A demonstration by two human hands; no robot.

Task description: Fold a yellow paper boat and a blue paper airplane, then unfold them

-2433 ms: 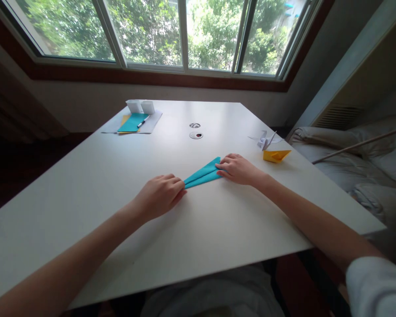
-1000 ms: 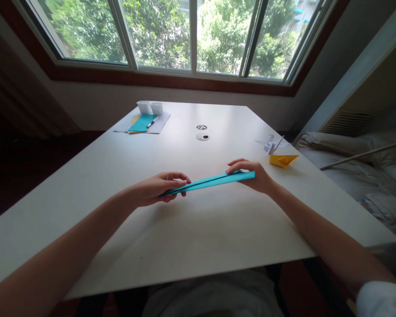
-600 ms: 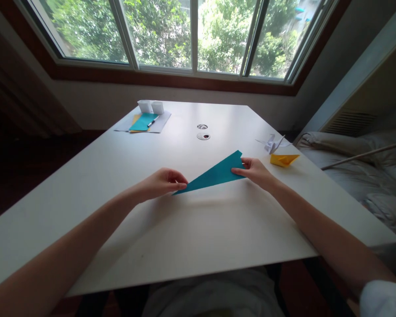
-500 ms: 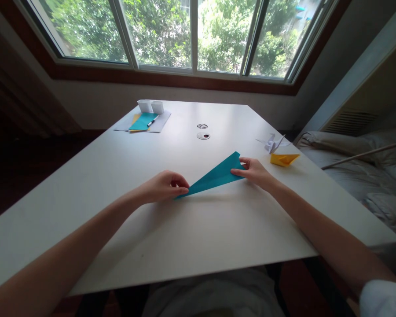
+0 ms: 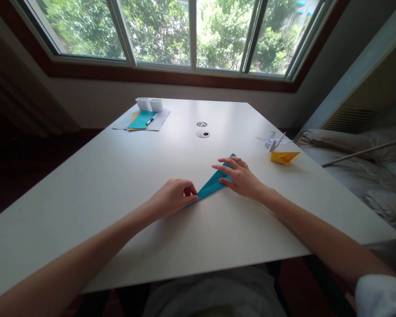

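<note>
A folded sheet of blue paper (image 5: 212, 184), narrow and pointed at its left end, lies low over the white table (image 5: 125, 176). My left hand (image 5: 180, 197) pinches that pointed end between thumb and fingers. Over the wider right end rests my right hand (image 5: 240, 177), its fingers spread across the paper and covering part of it. Right of that hand sit a yellow paper boat (image 5: 284, 157) and a white paper crane (image 5: 272, 141).
At the far left of the table, blue paper (image 5: 141, 119), a pen (image 5: 152, 119) and white sheets (image 5: 164, 118) lie before two small white boxes (image 5: 149, 104). Round cable-hole covers (image 5: 203, 134) are set in the tabletop. A cushioned seat (image 5: 343, 163) stands at right.
The paper has come down and shifted, its pointed end moving right and nearer. My right hand has gone from gripping the wide end's edge to lying over it with fingers spread.
</note>
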